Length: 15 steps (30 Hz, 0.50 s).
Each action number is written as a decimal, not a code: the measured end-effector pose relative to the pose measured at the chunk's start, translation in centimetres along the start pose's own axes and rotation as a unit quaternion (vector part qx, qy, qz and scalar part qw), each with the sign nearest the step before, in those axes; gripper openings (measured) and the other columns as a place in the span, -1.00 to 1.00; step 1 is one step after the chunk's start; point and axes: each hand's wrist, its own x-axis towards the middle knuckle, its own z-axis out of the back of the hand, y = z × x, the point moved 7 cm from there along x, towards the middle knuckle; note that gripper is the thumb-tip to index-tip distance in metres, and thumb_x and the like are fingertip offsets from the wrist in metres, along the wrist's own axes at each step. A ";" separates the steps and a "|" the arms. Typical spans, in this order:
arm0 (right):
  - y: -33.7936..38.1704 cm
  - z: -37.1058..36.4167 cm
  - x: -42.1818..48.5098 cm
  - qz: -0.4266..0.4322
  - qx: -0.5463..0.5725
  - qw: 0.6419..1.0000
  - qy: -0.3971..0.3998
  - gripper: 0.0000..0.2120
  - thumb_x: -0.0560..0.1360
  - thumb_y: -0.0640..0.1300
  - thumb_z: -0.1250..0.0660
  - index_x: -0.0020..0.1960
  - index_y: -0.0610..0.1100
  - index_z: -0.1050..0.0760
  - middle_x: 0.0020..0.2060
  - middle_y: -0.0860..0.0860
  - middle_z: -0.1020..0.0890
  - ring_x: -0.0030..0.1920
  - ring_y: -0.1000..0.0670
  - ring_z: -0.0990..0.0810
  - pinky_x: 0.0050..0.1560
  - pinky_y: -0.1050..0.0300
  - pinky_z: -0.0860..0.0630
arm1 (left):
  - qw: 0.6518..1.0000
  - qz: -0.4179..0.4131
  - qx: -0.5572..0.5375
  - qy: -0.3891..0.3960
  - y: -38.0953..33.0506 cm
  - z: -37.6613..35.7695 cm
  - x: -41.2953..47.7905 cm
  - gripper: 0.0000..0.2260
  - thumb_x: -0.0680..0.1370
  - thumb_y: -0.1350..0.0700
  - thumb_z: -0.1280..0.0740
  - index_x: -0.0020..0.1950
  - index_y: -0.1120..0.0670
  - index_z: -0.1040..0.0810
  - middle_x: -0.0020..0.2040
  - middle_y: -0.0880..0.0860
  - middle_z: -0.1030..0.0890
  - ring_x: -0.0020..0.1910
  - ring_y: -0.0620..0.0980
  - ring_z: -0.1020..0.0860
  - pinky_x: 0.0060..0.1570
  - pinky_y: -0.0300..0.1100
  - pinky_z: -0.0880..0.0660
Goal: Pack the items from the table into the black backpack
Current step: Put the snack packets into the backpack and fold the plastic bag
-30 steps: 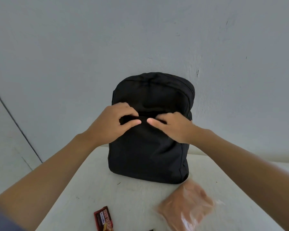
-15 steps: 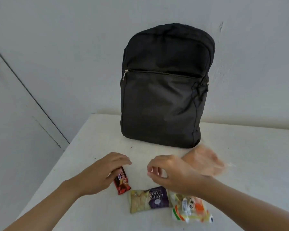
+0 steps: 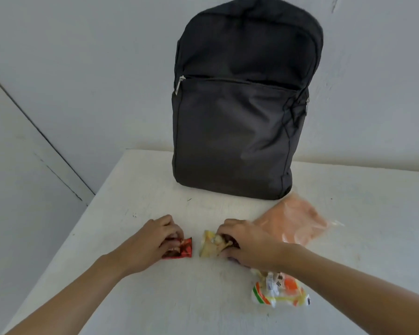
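Table [image 3: 155,298] top, white, set against a pale wall. At near left, the left hand [image 3: 155,240] lies on a red snack [image 3: 183,249], fingers curled and pinching it against the table. Just to its right lies a yellow packet [image 3: 209,246], gripped from above by the right hand [image 3: 247,243], fingers curled round it. Behind both hands, at the far edge, the black backpack [image 3: 240,117] stands upright. An orange bag [image 3: 293,223] lies just beside its near right corner. Nearest, a striped packet [image 3: 279,292] lies partly under the right forearm.
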 end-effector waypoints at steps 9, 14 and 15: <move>-1.3 16.0 -2.8 -0.039 0.196 0.927 -0.319 -0.83 0.59 -0.07 -0.35 0.16 0.04 -0.44 -0.07 0.16 -0.61 -0.07 0.13 -0.62 -0.05 0.26 -0.58 | 0.971 0.021 -0.197 -0.134 -5.5 9.5 2.7 -0.85 0.62 0.05 -0.31 0.15 -0.14 -0.45 -0.05 -0.23 -0.69 0.07 -0.11 -0.64 -0.08 -0.32 -0.58; -1.8 24.6 -4.1 0.006 0.245 0.852 -0.462 -0.79 0.63 -0.08 -0.27 0.25 -0.01 -0.36 -0.03 0.05 -0.59 -0.04 -0.01 -0.65 0.00 -0.13 -0.67 | 0.911 -0.103 -0.262 -0.301 -12.5 20.4 5.2 -0.82 0.58 0.02 -0.30 0.15 -0.04 -0.59 -0.01 -0.12 -0.70 0.08 -0.08 -0.65 0.03 -0.35 -0.54; -1.7 25.9 -3.9 0.011 0.254 0.839 -0.481 -0.78 0.65 -0.09 -0.25 0.27 -0.02 -0.32 0.00 0.04 -0.58 0.00 -0.01 -0.64 0.03 -0.13 -0.66 | 0.899 -0.118 -0.260 -0.331 -13.4 22.2 5.9 -0.87 0.60 0.09 -0.33 0.12 -0.02 -0.61 -0.01 -0.12 -0.70 0.07 -0.10 -0.65 0.04 -0.37 -0.53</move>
